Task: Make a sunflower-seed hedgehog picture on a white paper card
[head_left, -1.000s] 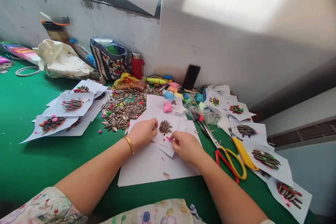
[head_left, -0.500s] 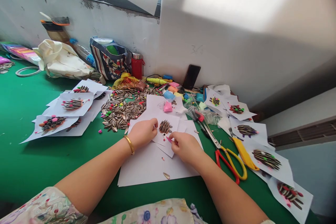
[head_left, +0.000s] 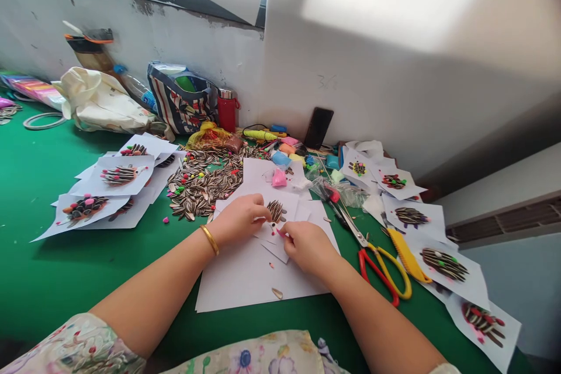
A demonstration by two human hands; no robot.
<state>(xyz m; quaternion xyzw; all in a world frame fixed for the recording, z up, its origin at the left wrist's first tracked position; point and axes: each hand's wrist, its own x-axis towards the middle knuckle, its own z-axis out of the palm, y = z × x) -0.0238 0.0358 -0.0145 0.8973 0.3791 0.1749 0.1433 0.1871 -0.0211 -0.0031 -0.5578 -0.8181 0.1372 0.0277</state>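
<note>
A small card with a hedgehog figure made of striped sunflower seeds (head_left: 276, 210) lies on white paper (head_left: 236, 280) in front of me. My left hand (head_left: 240, 219), with a gold bangle at the wrist, reaches in from the left. Its fingers are loosely bent and a little apart, with the tips at the figure's left edge; I see nothing held in them. My right hand (head_left: 309, 245) pinches a small pink piece of modelling clay (head_left: 280, 232) just below the seeds, by the figure's face. Part of the pink piece is hidden by the fingers.
Loose sunflower seeds (head_left: 201, 187) are heaped behind the left hand. Red-and-yellow scissors (head_left: 372, 251) and a yellow cutter (head_left: 407, 254) lie at right. Finished seed cards (head_left: 118, 175) are stacked left, others (head_left: 445, 266) right. A pink clay lump (head_left: 279, 177) and phone (head_left: 319, 127) are behind.
My left hand has moved slightly right and its fingers have stretched out to the seed figure. My right hand stays by the figure's face, still pinching the pink clay piece.
</note>
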